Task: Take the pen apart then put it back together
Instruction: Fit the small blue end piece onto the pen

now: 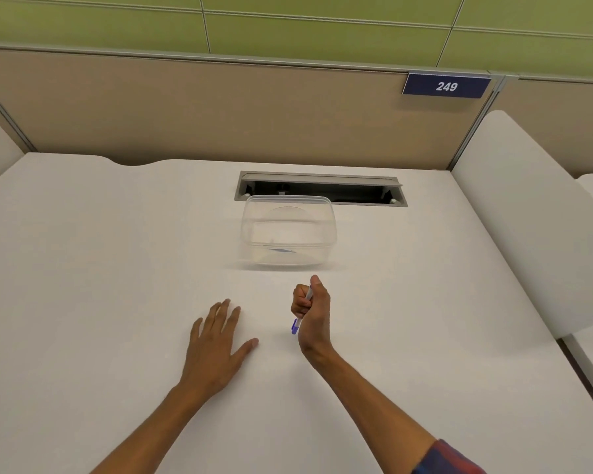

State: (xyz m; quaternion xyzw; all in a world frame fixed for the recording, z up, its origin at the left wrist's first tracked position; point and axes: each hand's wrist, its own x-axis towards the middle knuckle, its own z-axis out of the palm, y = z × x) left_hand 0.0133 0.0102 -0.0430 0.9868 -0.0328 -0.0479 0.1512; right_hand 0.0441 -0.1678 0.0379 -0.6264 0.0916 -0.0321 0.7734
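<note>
My right hand [313, 313] grips a pen [300, 318] in a fist just above the white desk [117, 251]. The pen has a clear barrel and a purple end that sticks out below my fingers; its other end shows by my thumb. The middle of the barrel is hidden in my fist. My left hand [216, 343] lies flat on the desk to the left, fingers spread, holding nothing.
A clear plastic container [288, 230] stands on the desk beyond my right hand, with a small bluish piece inside. Behind it is an open cable slot [320, 188]. Beige partition panels close off the back, with white dividers at both sides.
</note>
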